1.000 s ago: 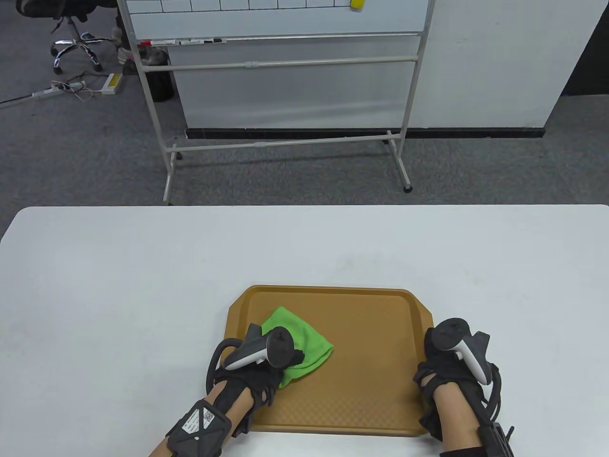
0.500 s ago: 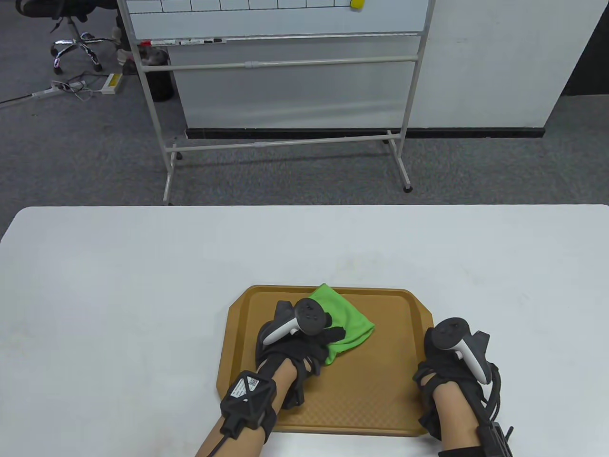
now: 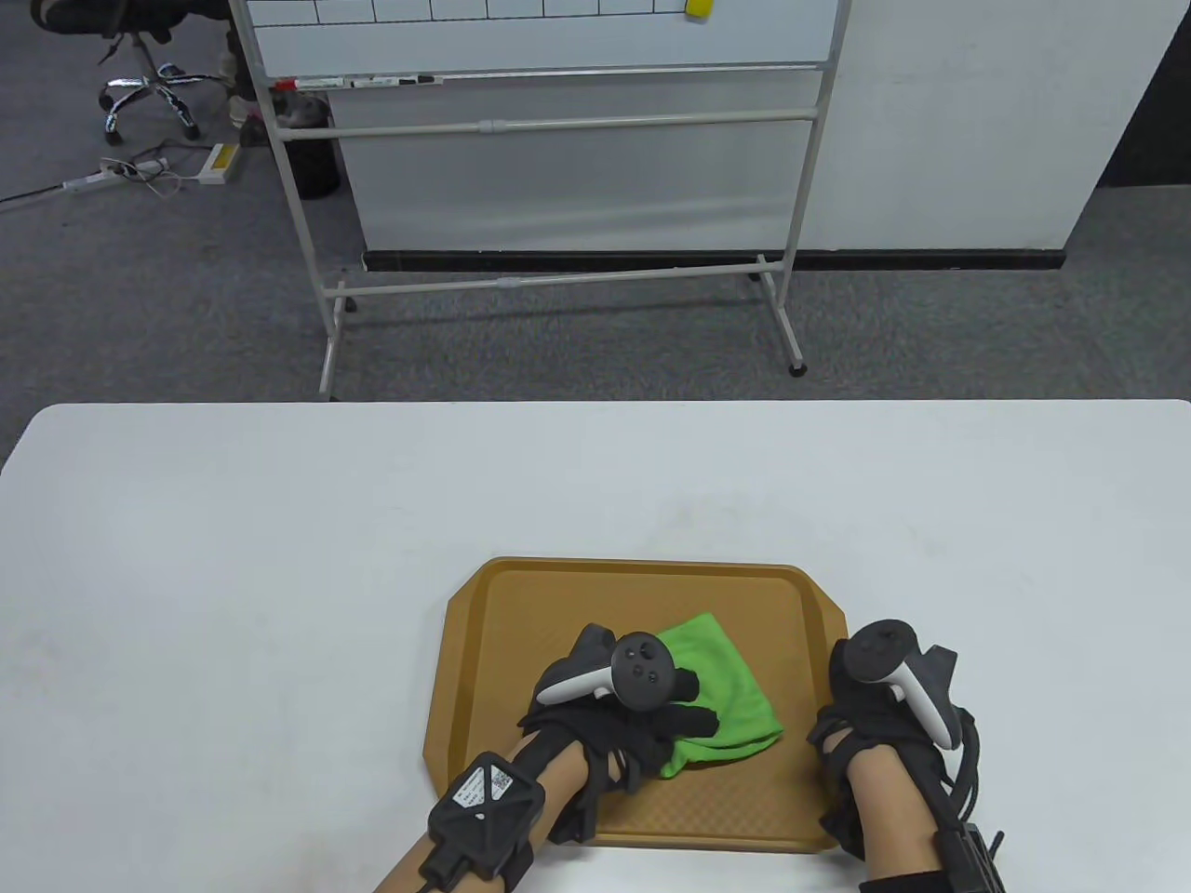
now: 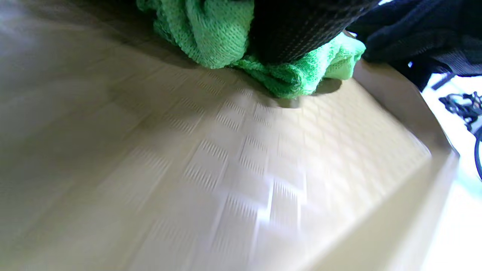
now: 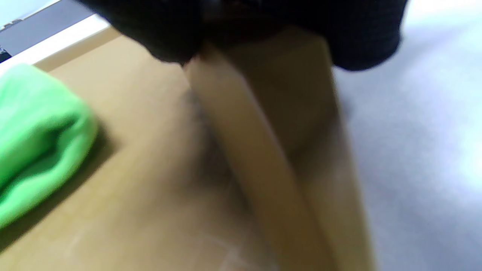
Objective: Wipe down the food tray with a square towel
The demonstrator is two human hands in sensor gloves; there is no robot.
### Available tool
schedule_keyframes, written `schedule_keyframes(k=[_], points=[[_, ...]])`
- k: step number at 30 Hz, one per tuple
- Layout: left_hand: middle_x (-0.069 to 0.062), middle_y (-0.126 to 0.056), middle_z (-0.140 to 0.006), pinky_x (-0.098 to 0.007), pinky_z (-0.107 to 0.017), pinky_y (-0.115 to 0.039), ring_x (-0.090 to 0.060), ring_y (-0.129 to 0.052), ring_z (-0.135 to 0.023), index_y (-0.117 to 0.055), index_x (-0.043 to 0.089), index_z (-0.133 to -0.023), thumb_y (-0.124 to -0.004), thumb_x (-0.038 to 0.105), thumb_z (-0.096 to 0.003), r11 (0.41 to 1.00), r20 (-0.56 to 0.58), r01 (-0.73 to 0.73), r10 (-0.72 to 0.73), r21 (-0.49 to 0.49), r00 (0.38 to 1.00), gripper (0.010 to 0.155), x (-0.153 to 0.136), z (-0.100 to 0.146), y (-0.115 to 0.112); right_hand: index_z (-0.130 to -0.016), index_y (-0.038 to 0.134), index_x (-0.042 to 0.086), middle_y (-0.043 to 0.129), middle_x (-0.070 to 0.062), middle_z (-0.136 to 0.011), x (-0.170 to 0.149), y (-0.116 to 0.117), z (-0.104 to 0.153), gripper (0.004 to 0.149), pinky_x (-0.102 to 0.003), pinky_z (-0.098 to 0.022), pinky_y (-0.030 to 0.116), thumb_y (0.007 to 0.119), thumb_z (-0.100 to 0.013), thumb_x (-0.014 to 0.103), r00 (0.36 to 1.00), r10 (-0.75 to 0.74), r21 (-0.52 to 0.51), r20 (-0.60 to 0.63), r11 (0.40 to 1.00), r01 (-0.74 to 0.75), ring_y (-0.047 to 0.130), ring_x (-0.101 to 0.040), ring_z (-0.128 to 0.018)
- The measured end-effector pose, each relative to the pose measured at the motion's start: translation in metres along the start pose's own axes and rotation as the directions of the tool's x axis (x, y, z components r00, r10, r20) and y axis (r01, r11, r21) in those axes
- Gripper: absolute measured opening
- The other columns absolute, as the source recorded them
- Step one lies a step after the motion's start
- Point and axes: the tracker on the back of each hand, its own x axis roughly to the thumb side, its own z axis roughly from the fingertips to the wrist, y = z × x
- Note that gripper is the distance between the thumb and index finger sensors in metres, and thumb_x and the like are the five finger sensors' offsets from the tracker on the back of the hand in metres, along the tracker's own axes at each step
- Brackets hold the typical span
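Note:
A brown food tray (image 3: 521, 595) lies on the white table near its front edge. A green towel (image 3: 730, 693) lies bunched on the tray floor, right of the middle. My left hand (image 3: 684, 712) presses down on the towel, fingers spread over it. The left wrist view shows the towel (image 4: 211, 34) under the black glove on the textured tray floor (image 4: 233, 180). My right hand (image 3: 851, 735) grips the tray's right rim. The right wrist view shows that rim (image 5: 256, 158) under the gloved fingers, with the towel (image 5: 37, 131) at the left.
The white table (image 3: 279, 521) stretches to the left, right and far side of the tray. Beyond it stand a whiteboard on a wheeled frame (image 3: 558, 130) and an office chair (image 3: 140, 65) on grey carpet.
My left hand has swept the towel from the tray's left part up to the far rim, then down to the right toward the right hand. The right hand has stayed on the rim.

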Motion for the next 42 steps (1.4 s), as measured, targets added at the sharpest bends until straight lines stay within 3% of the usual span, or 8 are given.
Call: schedule_keyframes(k=[17, 24, 27, 30, 33, 36, 38, 42], points=[[0.014, -0.032, -0.122, -0.051, -0.077, -0.036, -0.027, -0.032, -0.112, -0.062, 0.050, -0.101, -0.076, 0.020, -0.0524, 0.999, -0.066, 0.048, -0.048, 0.000, 0.997, 0.059, -0.028, 0.064, -0.009, -0.104, 0.023, 0.035, 0.055, -0.007, -0.107, 0.000, 0.001, 0.000, 0.075, -0.045, -0.043, 0.077, 0.074, -0.049, 0.035, 1.000, -0.012, -0.003, 0.004, 1.000, 0.012, 0.085, -0.035, -0.065], [0.006, -0.060, -0.117, -0.052, -0.068, -0.063, -0.034, -0.070, -0.099, -0.074, 0.047, -0.096, -0.080, 0.017, -0.0486, 0.965, -0.203, 0.222, -0.191, 0.138, 0.960, 0.056, -0.040, 0.094, 0.010, -0.104, 0.023, 0.035, 0.055, -0.007, -0.107, -0.001, 0.001, -0.001, 0.075, -0.045, -0.043, 0.077, 0.074, -0.049, 0.035, 1.000, -0.017, 0.001, 0.008, 1.000, 0.016, 0.085, -0.035, -0.065], [0.002, -0.061, -0.117, -0.053, -0.066, -0.064, -0.036, -0.073, -0.097, -0.074, 0.043, -0.098, -0.080, 0.017, -0.0490, 0.961, -0.238, 0.083, -0.019, 0.263, 0.971, 0.056, -0.055, 0.118, 0.035, -0.104, 0.023, 0.035, 0.055, -0.007, -0.107, -0.001, 0.000, -0.001, 0.075, -0.045, -0.043, 0.077, 0.074, -0.049, 0.035, 1.000, -0.017, 0.004, 0.009, 1.000, 0.017, 0.085, -0.035, -0.065], [0.000, -0.059, -0.118, -0.054, -0.066, -0.063, -0.037, -0.072, -0.097, -0.072, 0.040, -0.100, -0.079, 0.017, -0.0499, 0.909, -0.252, -0.008, 0.124, 0.416, 0.960, 0.056, -0.068, 0.153, 0.064, -0.104, 0.023, 0.034, 0.055, -0.008, -0.107, -0.002, 0.000, -0.001, 0.075, -0.045, -0.043, 0.077, 0.074, -0.049, 0.035, 1.000, -0.016, 0.008, 0.012, 1.000, 0.016, 0.085, -0.035, -0.065], [-0.001, -0.057, -0.118, -0.055, -0.067, -0.061, -0.038, -0.070, -0.098, -0.070, 0.040, -0.102, -0.078, 0.017, -0.0504, 0.824, -0.346, 0.070, 0.158, 0.563, 0.925, 0.056, -0.086, 0.198, 0.090, -0.104, 0.023, 0.034, 0.055, -0.008, -0.107, -0.002, 0.000, -0.002, 0.075, -0.045, -0.043, 0.077, 0.074, -0.049, 0.035, 1.000, -0.018, 0.015, 0.019, 1.000, 0.018, 0.086, -0.035, -0.065], [0.000, -0.054, -0.119, -0.054, -0.068, -0.061, -0.038, -0.069, -0.099, -0.068, 0.040, -0.103, -0.076, 0.019, -0.0513, 0.774, -0.486, 0.208, 0.144, 0.598, 0.862, 0.056, -0.107, 0.229, 0.093, -0.104, 0.023, 0.034, 0.055, -0.008, -0.107, -0.002, 0.000, -0.002, 0.075, -0.045, -0.043, 0.077, 0.074, -0.049, 0.035, 1.000, -0.020, 0.020, 0.020, 1.000, 0.019, 0.086, -0.035, -0.065], [-0.001, -0.052, -0.120, -0.055, -0.068, -0.059, -0.038, -0.067, -0.100, -0.067, 0.039, -0.104, -0.075, 0.020, -0.0515, 0.769, -0.537, 0.231, 0.169, 0.597, 0.826, 0.056, -0.124, 0.235, 0.085, -0.103, 0.022, 0.034, 0.055, -0.008, -0.107, -0.001, -0.001, -0.002, 0.076, -0.045, -0.043, 0.077, 0.074, -0.049, 0.035, 1.000, -0.014, 0.021, 0.020, 1.000, 0.013, 0.086, -0.035, -0.065], [-0.001, -0.047, -0.121, -0.055, -0.069, -0.057, -0.039, -0.063, -0.101, -0.064, 0.038, -0.105, -0.072, 0.020, -0.0521, 0.827, -0.635, 0.212, 0.210, 0.521, 0.743, 0.057, -0.169, 0.221, 0.059, -0.103, 0.022, 0.034, 0.055, -0.008, -0.107, -0.002, -0.001, -0.002, 0.075, -0.045, -0.043, 0.077, 0.074, -0.049, 0.035, 1.000, -0.013, 0.021, 0.021, 1.000, 0.012, 0.086, -0.035, -0.065]])
